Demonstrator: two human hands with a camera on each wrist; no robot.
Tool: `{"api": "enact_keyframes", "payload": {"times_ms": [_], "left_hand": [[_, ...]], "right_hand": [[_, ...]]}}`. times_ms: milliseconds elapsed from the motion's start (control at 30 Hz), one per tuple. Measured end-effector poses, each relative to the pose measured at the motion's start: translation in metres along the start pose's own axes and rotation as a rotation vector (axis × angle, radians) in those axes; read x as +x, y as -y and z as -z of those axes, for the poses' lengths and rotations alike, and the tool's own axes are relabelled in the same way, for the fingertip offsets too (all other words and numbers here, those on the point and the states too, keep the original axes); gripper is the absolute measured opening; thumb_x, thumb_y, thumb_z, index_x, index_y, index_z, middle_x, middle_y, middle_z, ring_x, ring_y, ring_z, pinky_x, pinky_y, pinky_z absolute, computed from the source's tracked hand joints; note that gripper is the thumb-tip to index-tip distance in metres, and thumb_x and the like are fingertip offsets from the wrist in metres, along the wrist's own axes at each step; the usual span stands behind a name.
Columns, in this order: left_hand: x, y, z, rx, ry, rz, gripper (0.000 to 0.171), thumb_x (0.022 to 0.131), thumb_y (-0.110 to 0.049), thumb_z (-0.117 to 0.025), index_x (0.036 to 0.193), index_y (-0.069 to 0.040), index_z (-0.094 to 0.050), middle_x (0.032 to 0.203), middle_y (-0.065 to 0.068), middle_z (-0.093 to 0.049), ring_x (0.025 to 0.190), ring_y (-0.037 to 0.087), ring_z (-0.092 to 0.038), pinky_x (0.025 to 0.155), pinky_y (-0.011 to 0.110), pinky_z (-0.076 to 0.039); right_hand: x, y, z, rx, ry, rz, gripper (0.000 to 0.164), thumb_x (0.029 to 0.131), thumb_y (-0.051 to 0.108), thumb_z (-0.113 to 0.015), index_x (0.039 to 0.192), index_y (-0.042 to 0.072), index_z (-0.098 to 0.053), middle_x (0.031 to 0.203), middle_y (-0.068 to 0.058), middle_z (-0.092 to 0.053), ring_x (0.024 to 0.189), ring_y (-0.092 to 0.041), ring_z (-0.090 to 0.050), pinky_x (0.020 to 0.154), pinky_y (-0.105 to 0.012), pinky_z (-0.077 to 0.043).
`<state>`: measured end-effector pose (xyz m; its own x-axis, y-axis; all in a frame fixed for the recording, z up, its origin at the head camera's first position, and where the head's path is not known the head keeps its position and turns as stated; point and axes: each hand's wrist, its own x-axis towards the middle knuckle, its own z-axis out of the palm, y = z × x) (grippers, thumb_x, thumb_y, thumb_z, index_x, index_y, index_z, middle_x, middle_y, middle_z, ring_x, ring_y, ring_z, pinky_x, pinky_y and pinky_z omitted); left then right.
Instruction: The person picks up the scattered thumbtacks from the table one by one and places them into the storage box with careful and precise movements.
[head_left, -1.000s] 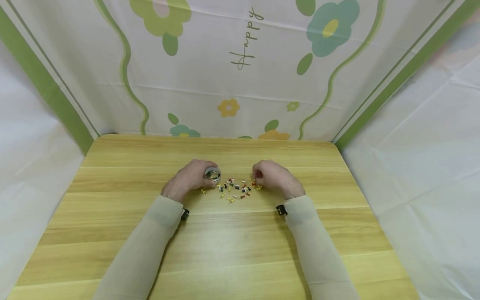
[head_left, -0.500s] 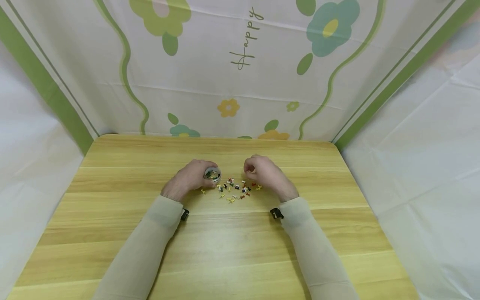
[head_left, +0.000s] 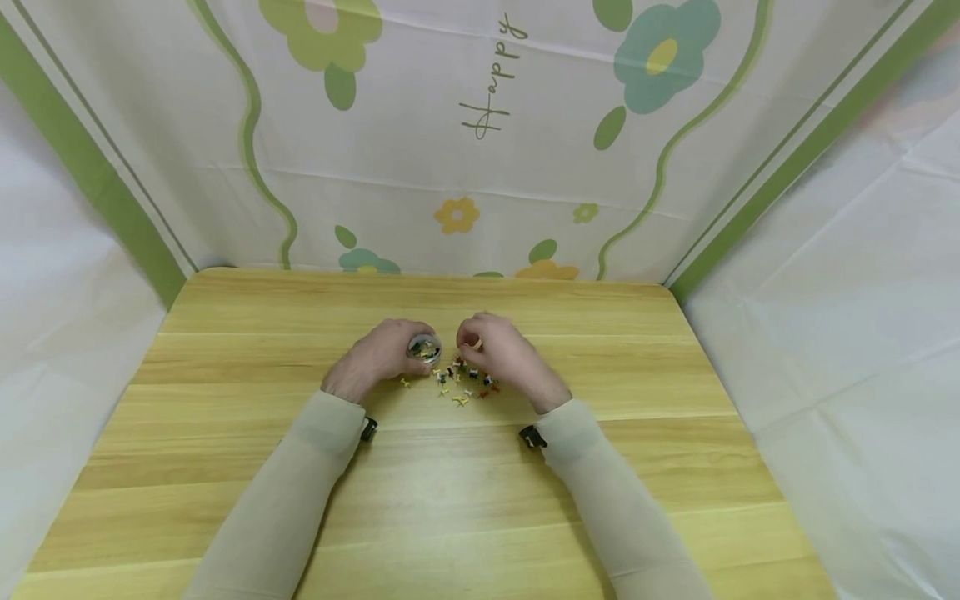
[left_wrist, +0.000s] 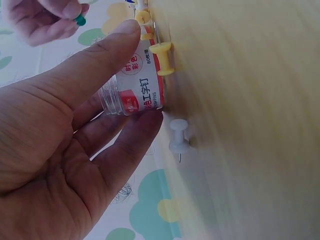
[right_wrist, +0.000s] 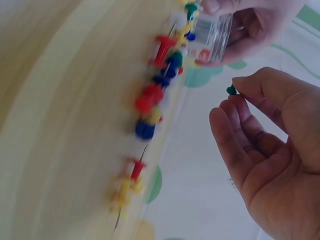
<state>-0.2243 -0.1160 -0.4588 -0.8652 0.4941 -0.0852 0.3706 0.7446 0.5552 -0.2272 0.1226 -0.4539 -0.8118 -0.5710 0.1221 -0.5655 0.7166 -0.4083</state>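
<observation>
Swinging leftward, the right hand (head_left: 504,354) brings its pinched green pushpin (right_wrist: 231,90) near the jar (left_wrist: 137,85) the left hand (head_left: 381,348) grips!

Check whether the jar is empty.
Not empty: the head view shows pins inside the jar held by the left hand; how full is unclear.

Head view: from above, facing forward and down, well back; spans tabletop (head_left: 450,500), printed backdrop (head_left: 390,142). Left wrist view: low, close, facing left grip (left_wrist: 60,140), tabletop upended along right side. Right wrist view: low, close, facing right grip (right_wrist: 277,145), tabletop slanting at left. Wrist views share jar (left_wrist: 142,95), green pushpin (right_wrist: 231,90), both grips.
</observation>
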Motion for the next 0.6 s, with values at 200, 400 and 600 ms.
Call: {"api": "enact_keyframes", "payload": {"times_ms": [200,400,600], "left_hand": [[0.000,0.001,0.001,0.012,0.004,-0.002,0.060,0.086,-0.024,-0.085,0.139,-0.007,-0.064,0.128,0.013,-0.070,0.117,0.032,-0.063,0.101,0.049,-0.050],[0.001,0.001,0.001,0.015,0.008,-0.004,0.058,0.086,-0.025,-0.085,0.138,-0.009,-0.065,0.130,0.012,-0.069,0.119,0.031,-0.062,0.103,0.049,-0.049],[0.000,0.000,0.002,0.011,0.013,-0.001,0.057,0.086,-0.025,-0.085,0.138,-0.012,-0.065,0.134,0.012,-0.067,0.121,0.031,-0.060,0.104,0.050,-0.048]], "right_hand": [[0.008,0.015,-0.005,0.018,0.000,0.018,0.006,0.098,0.016,-0.068,0.101,0.015,-0.073,0.098,0.008,-0.063,0.093,-0.010,-0.061,0.080,-0.024,-0.053],[0.016,0.022,-0.011,0.010,0.012,0.019,0.009,0.097,0.017,-0.069,0.103,0.015,-0.075,0.100,0.008,-0.065,0.094,-0.009,-0.061,0.081,-0.024,-0.053],[0.024,0.023,-0.017,-0.007,0.016,0.026,0.007,0.096,0.016,-0.071,0.102,0.015,-0.076,0.098,0.009,-0.065,0.092,-0.008,-0.060,0.082,-0.024,-0.053]]}}
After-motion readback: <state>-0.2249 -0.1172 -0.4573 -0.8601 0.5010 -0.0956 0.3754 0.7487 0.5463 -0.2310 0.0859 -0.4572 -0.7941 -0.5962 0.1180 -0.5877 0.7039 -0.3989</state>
